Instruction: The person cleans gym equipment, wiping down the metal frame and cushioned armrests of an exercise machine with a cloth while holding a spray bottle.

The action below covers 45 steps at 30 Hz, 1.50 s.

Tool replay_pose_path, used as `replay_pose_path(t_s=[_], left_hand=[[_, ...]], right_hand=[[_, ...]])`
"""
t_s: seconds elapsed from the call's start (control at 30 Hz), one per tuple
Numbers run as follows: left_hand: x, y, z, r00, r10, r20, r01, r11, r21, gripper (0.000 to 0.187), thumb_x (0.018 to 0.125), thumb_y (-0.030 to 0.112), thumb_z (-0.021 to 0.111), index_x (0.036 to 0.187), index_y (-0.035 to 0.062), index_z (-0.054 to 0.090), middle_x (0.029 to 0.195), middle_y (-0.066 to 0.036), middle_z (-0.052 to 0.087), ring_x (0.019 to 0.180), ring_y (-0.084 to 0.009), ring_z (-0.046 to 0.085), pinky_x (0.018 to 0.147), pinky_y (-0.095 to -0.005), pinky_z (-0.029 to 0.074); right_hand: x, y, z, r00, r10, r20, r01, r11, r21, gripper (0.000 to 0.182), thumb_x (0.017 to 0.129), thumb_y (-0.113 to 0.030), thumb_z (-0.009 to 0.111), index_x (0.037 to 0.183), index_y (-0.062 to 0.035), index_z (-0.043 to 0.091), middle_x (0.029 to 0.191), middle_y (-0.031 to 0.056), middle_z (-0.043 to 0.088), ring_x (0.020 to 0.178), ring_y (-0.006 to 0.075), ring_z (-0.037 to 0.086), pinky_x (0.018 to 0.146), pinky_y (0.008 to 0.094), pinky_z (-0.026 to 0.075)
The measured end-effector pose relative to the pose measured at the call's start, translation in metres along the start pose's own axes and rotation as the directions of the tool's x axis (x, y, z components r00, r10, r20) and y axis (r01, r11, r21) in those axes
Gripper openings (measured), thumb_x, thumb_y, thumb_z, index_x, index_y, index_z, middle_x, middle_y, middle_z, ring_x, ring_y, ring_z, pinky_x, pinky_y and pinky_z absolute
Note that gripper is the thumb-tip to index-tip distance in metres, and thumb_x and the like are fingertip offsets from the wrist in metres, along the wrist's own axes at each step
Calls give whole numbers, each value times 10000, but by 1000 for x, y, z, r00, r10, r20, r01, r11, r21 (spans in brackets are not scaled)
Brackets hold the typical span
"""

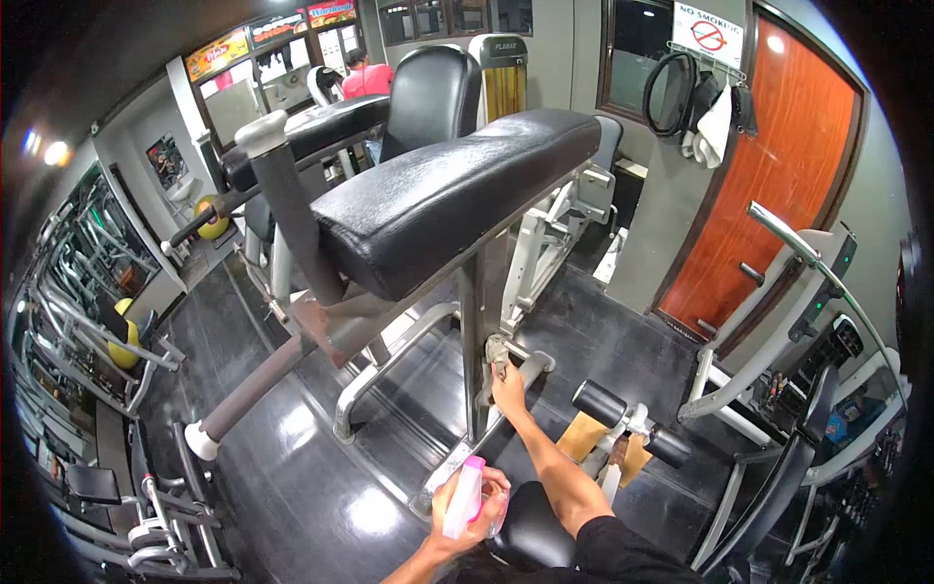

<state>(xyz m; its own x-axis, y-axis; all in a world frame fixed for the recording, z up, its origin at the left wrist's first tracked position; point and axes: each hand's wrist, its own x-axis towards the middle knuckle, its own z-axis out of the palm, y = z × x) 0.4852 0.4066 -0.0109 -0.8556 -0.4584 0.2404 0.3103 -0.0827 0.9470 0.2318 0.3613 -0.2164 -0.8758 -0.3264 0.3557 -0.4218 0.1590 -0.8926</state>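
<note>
My left hand [446, 508] is closed around a bottle with a pink top [469, 487], which looks like a spray bottle, low in the middle of the view. My right hand [508, 387] reaches forward to the grey metal post [474, 321] of an exercise machine. Its fingers are closed on a crumpled greyish cloth [496, 348] against the post. Above both hands is the machine's long black padded cushion [438, 200]. A dark upright handle with a pale end cap [263, 134] rises at the cushion's near left end.
A black roller pad [600, 402] stands right of my arm, and a black seat [530, 530] lies below. More machines line the left side and the right side [769, 350]. A person in a red top [367, 78] is at the back. An orange-brown door [764, 175] is at right.
</note>
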Motion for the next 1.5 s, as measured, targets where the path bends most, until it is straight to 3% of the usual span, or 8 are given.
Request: replay_pose_path(t_s=[0.1,0.2,0.43,0.7,0.87,1.07,1.4,1.5], left_hand=[[9,-2,5,1000,9,-8,-9,999,-45,200,842,82,627,970,-44,540,854,-98,606,726,-118,587,630,-253,499],[8,-11,1,998,-33,-47,34,999,21,198,842,81,625,965,-47,537,848,-99,604,715,-122,589,613,-255,500],[11,-31,-16,996,-50,-76,50,999,-7,187,849,55,602,973,-53,514,835,-121,588,644,-143,589,586,-269,497],[37,-45,-13,990,-91,-110,86,995,-48,170,853,9,576,990,-45,492,851,-143,577,610,-153,585,562,-277,492],[42,-56,-11,998,-55,-25,55,998,-26,164,833,-50,559,986,-51,497,852,-147,576,618,-149,584,577,-284,496],[41,-50,-15,988,-112,-111,114,993,15,156,841,-31,562,975,-69,491,824,-133,575,611,-141,581,573,-272,492],[48,-60,-17,979,-156,-131,161,987,29,160,837,-24,575,972,-57,495,809,-106,582,618,-130,591,564,-265,493],[51,-54,-11,981,-138,-139,141,990,11,157,826,-45,568,966,-57,498,809,-106,582,618,-130,591,564,-263,492]], right_hand=[[36,-41,-26,985,169,23,-164,974,-154,315,913,-172,511,1149,34,541,1028,208,634,969,331,609,836,363,447],[90,-106,-35,916,-264,-302,361,871,333,343,898,-29,496,1232,45,478,1225,127,551,1102,184,522,924,292,393],[114,-125,5,825,-468,-318,483,875,-37,586,692,84,526,1268,54,430,1327,249,421,1262,393,376,1057,405,310],[-11,18,12,992,112,58,-121,977,175,348,849,-133,555,1177,-18,556,987,203,644,947,288,632,794,357,469],[52,-30,-23,935,332,-129,-271,898,345,329,879,-273,593,1051,6,609,923,140,653,887,239,608,813,334,449],[194,-132,-33,996,-33,-80,76,776,626,545,935,-453,442,1159,40,500,1071,179,574,1009,236,524,892,334,380],[134,-10,-8,904,305,299,-359,922,147,538,948,-464,377,867,39,551,710,150,568,688,238,524,682,379,422],[131,-12,-10,953,178,246,-230,951,205,558,927,-487,407,953,43,580,771,212,612,764,269,582,731,395,433]])
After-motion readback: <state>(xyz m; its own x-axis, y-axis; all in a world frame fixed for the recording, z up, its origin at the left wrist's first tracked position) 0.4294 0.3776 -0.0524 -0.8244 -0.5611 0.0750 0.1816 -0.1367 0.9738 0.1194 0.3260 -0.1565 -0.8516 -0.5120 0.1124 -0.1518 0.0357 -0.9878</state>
